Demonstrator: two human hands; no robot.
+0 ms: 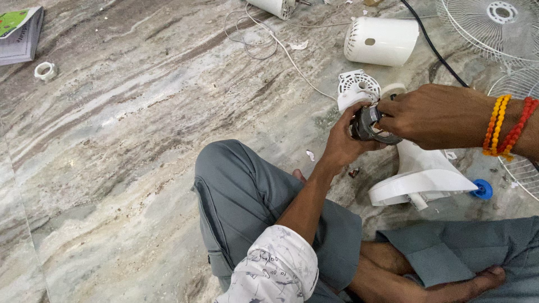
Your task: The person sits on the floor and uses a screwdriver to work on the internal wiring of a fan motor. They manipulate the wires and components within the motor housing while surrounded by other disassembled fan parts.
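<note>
— What do the two hands have between them?

— A dark metal motor core (pixel 368 124), round and grey. The left hand (pixel 342 143) cups it from below, its grip clamped on the core's near side. The right hand (pixel 432 115) comes in from the right, fingers closed on the core's far edge.

— Where is the core?

— Held up off the marble floor (pixel 129 129), just above the person's bent knee, right against a white plastic fan housing (pixel 421 174). A white vented cap (pixel 357 87) sits just behind the core.

— What else lies around?

— A white cylindrical cover (pixel 380 40) farther back, wire fan guards (pixel 494 25) at the right, a blue knob (pixel 482 189) beside the housing, a thin white wire (pixel 281 45), and a booklet (pixel 19 33) at the far left.
</note>
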